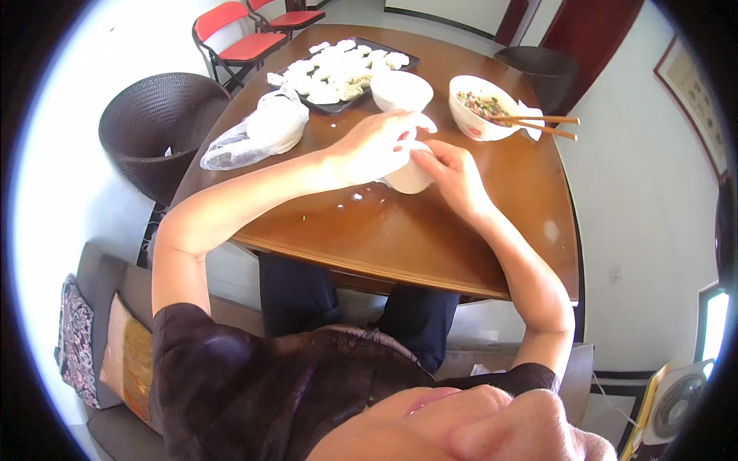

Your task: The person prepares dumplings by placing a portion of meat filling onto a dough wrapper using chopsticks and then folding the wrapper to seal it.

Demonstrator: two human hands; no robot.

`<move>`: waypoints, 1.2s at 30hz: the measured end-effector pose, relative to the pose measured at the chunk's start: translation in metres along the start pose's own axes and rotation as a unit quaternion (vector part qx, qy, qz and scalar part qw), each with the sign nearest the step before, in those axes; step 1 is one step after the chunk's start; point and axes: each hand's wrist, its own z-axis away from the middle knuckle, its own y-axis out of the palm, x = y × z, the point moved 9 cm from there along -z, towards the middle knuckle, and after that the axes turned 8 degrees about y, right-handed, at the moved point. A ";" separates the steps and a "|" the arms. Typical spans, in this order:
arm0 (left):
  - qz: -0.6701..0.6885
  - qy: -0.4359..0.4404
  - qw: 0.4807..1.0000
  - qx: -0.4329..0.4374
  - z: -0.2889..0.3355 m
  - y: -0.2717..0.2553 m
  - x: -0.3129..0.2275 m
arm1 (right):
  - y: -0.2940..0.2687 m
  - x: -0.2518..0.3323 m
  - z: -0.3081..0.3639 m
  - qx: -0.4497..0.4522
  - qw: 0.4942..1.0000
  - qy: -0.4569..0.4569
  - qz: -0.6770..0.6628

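Tabletop, brown and glossy, spreads beneath both your hands, which meet near its middle. Your left hand comes in from the left with its fingers bent, and its fingertips nearly meet those of your right hand. Your right thumb and fingers are drawn narrowly together at the upper edge of a pale, round-edged thing, which sits just below and between your hands. Your fingers cover much of it, so you cannot tell what it is, or whether either hand actually grips it. Just beyond your left hand stands a white bowl, near a dark tray crowded with whitish dumplings. To your right, another white bowl holds a chopped filling of green and pinkish bits, with two wooden chopsticks reaching out over its right rim. On your left, a clear plastic bag with something white inside lies beside the tray. Small white specks dot the wood in front of your left wrist.
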 end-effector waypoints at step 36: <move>0.698 -0.241 0.675 0.011 0.039 0.047 0.034 | -0.065 -0.003 -0.005 -0.009 0.951 0.196 0.239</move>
